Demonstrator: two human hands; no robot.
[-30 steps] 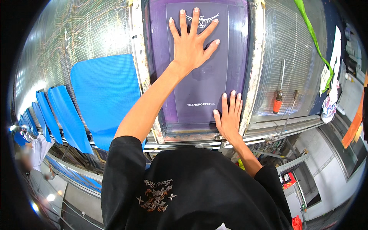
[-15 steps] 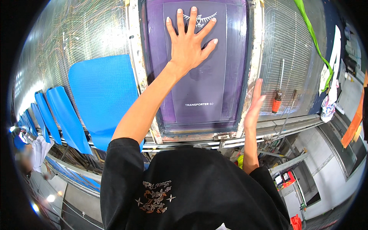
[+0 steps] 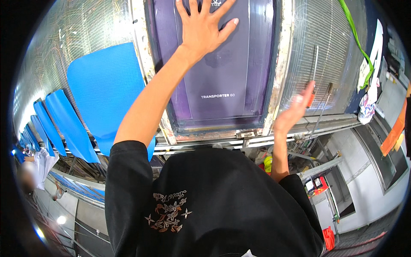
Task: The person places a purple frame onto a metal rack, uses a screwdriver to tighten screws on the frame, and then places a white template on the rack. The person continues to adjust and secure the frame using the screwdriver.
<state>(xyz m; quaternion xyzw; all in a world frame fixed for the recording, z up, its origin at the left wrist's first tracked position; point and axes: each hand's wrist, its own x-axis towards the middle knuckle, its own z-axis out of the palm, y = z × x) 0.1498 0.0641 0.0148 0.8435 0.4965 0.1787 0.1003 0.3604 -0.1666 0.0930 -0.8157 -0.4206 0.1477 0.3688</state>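
Observation:
My left hand [image 3: 201, 32] lies on the purple screen-printing screen [image 3: 218, 77], its fingers spread and the top ones cut off by the picture's edge. White lettering and part of a white emblem show on the dark panel seen in the screen. A worn, paint-stained frame [image 3: 280, 55] surrounds it. Beyond the frame's right side is my right hand [image 3: 293, 113], slightly blurred, holding nothing, its fingers stretched out. It partly covers a screwdriver [image 3: 316, 60] with an orange-red handle that lies on the table; whether they touch I cannot tell.
Blue textured sheets [image 3: 107, 85] lie left of the screen, with several more in a row beyond. A thin metal rod [image 3: 323, 109] lies near the screwdriver. A green strip [image 3: 357, 38] and white cloth [image 3: 376, 55] are farther right. The table's metal rail [image 3: 205, 143] runs before me.
My right hand has swung right from beside the frame toward the screwdriver, its fingers now over the handle. My left hand stays spread on the screen. The whole view has shifted slightly.

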